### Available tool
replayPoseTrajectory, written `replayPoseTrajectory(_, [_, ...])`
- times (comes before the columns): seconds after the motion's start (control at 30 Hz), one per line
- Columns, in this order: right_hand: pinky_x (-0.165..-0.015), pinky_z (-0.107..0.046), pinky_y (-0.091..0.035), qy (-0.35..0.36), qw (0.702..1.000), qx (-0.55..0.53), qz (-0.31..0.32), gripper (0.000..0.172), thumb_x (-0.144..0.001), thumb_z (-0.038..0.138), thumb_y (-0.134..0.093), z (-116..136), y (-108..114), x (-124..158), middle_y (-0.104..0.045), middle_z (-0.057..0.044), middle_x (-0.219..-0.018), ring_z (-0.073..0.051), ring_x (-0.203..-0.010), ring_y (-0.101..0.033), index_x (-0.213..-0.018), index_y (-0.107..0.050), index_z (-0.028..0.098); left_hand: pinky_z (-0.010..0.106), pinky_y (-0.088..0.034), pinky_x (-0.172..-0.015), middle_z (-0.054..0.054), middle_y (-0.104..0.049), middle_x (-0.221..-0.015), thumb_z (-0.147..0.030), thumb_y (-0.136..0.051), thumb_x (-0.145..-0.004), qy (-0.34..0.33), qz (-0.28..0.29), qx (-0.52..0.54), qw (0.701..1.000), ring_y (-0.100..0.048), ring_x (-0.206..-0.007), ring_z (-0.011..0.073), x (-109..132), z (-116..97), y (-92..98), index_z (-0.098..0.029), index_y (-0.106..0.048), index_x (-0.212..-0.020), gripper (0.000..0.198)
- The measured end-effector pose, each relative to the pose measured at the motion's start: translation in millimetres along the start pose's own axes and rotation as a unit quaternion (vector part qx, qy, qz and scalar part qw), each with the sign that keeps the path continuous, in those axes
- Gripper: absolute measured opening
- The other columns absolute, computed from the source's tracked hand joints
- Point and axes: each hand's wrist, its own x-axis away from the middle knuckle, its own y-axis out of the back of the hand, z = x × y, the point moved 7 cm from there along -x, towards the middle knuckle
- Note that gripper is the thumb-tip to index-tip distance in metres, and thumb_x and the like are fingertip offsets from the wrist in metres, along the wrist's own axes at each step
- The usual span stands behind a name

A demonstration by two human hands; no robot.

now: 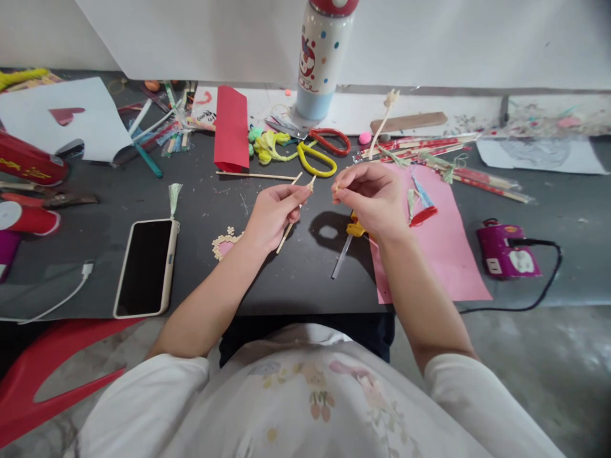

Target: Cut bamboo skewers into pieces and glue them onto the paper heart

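Observation:
My left hand [279,213] is closed in a pinch on a thin wooden stick [285,238], held at a slant above the grey table. A small pale piece [312,184] shows at the stick's upper end by my fingertips. Just to the right, my right hand [372,197] pinches a tiny beige piece [337,189], mostly covered by the fingers. The two hands are apart. Below my right hand lies a yellow tool [354,227] with a translucent stick [342,257], partly hidden. Small beige bits [220,244] lie beside my left forearm, around a pink patch.
Scissors [317,166] with red and yellow handles lie beyond my hands, before a bottle [322,70]. Another stick [258,175] lies near a red card [231,130]. A phone [146,270] is at left; pink paper [449,254] and a purple box with cable [508,250] are at right.

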Motion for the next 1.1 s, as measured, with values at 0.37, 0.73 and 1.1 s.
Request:
replayPoseTrajectory(0.37, [-0.074,-0.031,-0.054,0.031,0.999,0.038,-0.012,0.025,-0.073,0.022,-0.066,5,-2,3,-0.060,0.001,-0.082,-0.013,-0.080,-0.062,-0.079,-0.041,0.025,0.016,-0.026,-0.039,-0.003,-0.051,-0.055,-0.027,-0.078,-0.065,-0.001,0.005,0.008,1.000,-0.038,-0.042,0.0002,2,0,-4.2,-0.013,-0.066,-0.067,0.019])
replayPoseTrajectory(0.73, [-0.076,-0.033,-0.053,0.049,0.990,0.128,-0.015,0.022,-0.075,0.025,-0.063,11,-10,7,-0.063,0.001,-0.083,-0.014,-0.079,-0.063,-0.077,-0.041,0.026,0.016,-0.027,-0.040,-0.003,-0.054,-0.057,-0.034,-0.081,-0.060,0.001,0.002,-0.005,1.000,-0.038,-0.043,0.0002,3,0,-4.4,-0.013,-0.068,-0.068,0.027])
replayPoseTrajectory(1.1, [-0.068,-0.029,-0.052,0.198,0.947,0.250,-0.039,0.018,-0.078,0.019,-0.058,17,-13,12,-0.066,0.002,-0.081,-0.013,-0.074,-0.064,-0.077,-0.042,0.025,0.016,-0.028,-0.039,-0.005,-0.052,-0.051,-0.033,-0.081,-0.059,-0.020,-0.017,-0.038,0.999,-0.038,-0.041,0.0011,3,-2,-4.9,-0.014,-0.067,-0.067,0.025])
